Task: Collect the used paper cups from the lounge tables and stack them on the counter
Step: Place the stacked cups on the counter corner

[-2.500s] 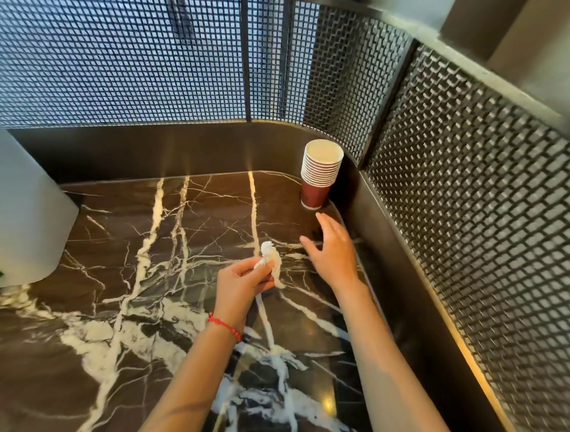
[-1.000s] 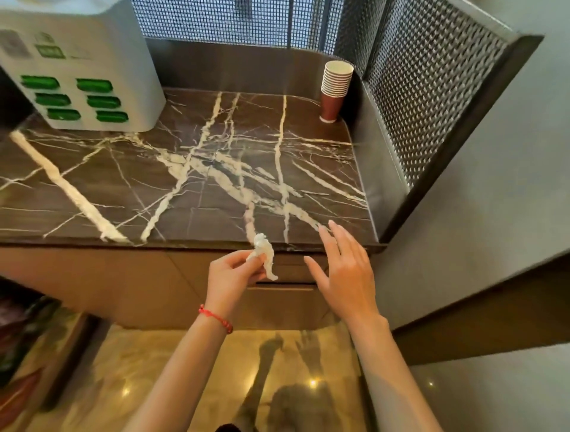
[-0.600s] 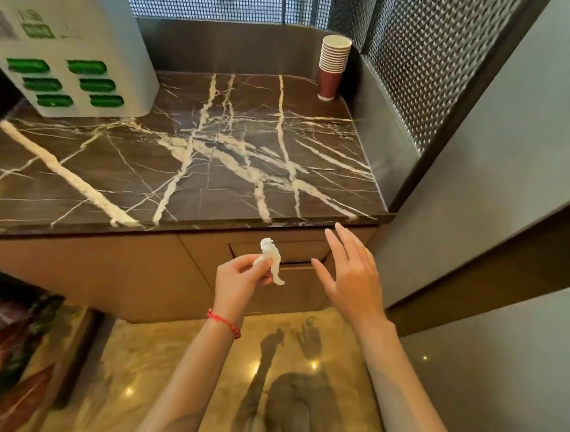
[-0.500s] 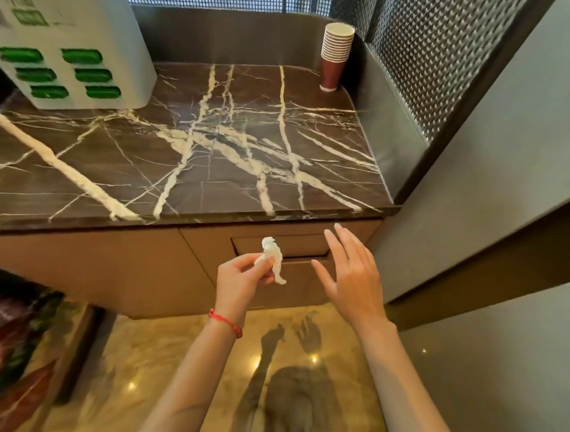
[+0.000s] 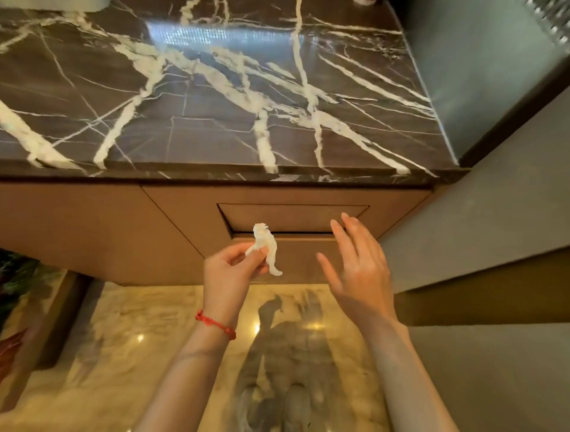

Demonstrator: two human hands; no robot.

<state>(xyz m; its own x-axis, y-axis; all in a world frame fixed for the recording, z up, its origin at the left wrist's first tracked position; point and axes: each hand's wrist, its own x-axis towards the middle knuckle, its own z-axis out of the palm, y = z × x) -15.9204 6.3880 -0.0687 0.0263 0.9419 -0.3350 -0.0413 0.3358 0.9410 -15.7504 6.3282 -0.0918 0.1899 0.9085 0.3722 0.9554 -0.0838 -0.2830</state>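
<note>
My left hand (image 5: 229, 274) pinches a small crumpled white tissue (image 5: 266, 246) between thumb and fingertips, just in front of a flap opening (image 5: 293, 216) in the tan cabinet below the counter. My right hand (image 5: 359, 271) hovers beside it with fingers straight and spread, holding nothing, fingertips close to the flap's lower right. The dark marble counter (image 5: 216, 92) with white veins fills the upper part of the view. Only the base of the red cup stack (image 5: 365, 1) shows at the top edge, in the counter's far right corner.
A grey wall (image 5: 509, 200) closes the right side, with a dark metal side panel (image 5: 481, 61) along the counter. A glossy yellow marble floor (image 5: 123, 354) lies below. Plants and a dark box (image 5: 18, 277) stand at the left edge.
The view has dropped and moved closer to the cabinet front, so the cup stack and the white machine have slid out of the top. Both hands keep their pose near the flap.
</note>
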